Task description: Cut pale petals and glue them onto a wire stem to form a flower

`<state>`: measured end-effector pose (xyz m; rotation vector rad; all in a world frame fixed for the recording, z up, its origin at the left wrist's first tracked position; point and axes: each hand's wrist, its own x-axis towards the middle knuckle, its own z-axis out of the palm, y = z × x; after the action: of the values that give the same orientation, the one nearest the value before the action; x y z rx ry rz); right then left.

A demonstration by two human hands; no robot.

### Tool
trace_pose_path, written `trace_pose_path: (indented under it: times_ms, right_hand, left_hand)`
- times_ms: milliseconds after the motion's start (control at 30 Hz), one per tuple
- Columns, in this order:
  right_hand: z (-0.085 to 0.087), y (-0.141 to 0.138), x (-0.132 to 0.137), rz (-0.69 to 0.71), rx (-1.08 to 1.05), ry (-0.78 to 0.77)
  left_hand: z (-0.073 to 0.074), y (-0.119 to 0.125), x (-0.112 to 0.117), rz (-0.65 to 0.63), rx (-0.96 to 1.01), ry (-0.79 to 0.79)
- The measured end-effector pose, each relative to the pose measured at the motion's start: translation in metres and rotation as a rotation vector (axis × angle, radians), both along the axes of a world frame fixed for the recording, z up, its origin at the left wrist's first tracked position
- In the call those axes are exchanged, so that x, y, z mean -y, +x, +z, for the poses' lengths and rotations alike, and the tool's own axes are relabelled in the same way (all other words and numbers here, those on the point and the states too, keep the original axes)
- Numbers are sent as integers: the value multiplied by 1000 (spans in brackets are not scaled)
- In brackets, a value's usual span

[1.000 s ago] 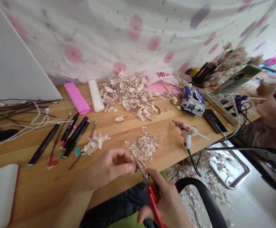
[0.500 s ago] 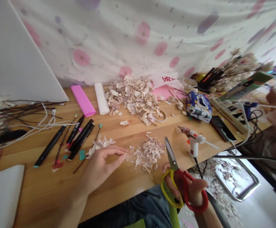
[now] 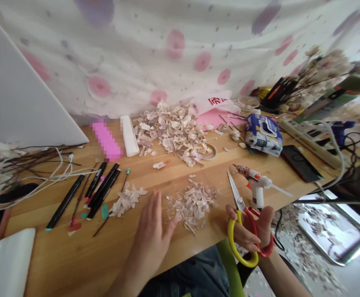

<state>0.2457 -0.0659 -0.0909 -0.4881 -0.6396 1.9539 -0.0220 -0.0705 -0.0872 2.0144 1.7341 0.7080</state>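
My left hand [image 3: 151,233] lies low over the table, fingers stretched out and thumb apart, with nothing seen in it. Just to its right is a pile of small pale clippings [image 3: 195,202]. On its other side sits a little heap of cut pale petals [image 3: 129,199]. Scissors [image 3: 241,202] with one yellow and one red handle are in my right hand [image 3: 255,231], my fingers through the loops. Their blades are closed and point away from me, past the table's front edge. A white hot glue gun [image 3: 256,187] rests just right of the blades.
A large mound of pale petals [image 3: 173,130] lies at the back. Black markers [image 3: 101,196] and white cables [image 3: 56,173] are on the left. A pack of wipes [image 3: 263,134], a phone [image 3: 302,163] and a power strip [image 3: 309,144] stand right. A metal tray [image 3: 334,227] lies below.
My left hand has gone from a pinch near the clippings to flat, outstretched fingers. The scissors have moved right and their blades have come together. The view has shifted slightly.
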Motion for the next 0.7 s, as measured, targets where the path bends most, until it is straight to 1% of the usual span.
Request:
trace_pose_path:
  times_ms: [67, 100, 133, 200, 233, 300, 367, 467, 533, 633, 700]
  right_hand:
    - [1, -1, 1, -10, -35, -22]
    - [1, -1, 2, -17, -51, -34]
    - [0, -1, 3, -23, -65, -43]
    - [-2, 0, 5, -31, -88, -60]
    - [-4, 1, 5, -29, -97, -67]
    - [-6, 3, 5, -16, -118, -72]
    - [-8, 4, 5, 2, -142, -72]
    - [-10, 6, 4, 42, -189, -66]
    - [-12, 7, 4, 75, -228, -59]
    - [-15, 8, 3, 106, -290, -44]
    - [-18, 8, 3, 108, -330, -33]
  left_hand:
    - [-11, 27, 8, -54, -34, 5]
    - [-13, 38, 9, -90, -18, -7]
    - [-12, 46, 9, -136, 17, -50]
    - [-5, 55, 2, -216, 96, -147]
    - [0, 56, -2, -235, 122, -168]
    - [7, 51, -11, -243, 115, -140]
    - [7, 42, -17, -246, 25, -73]
    - [-2, 33, -18, -281, -163, -29]
    - [-11, 33, -21, -320, -235, -5]
    - [-19, 43, -34, -364, -242, 28]
    - [-16, 54, -49, -368, -219, 3]
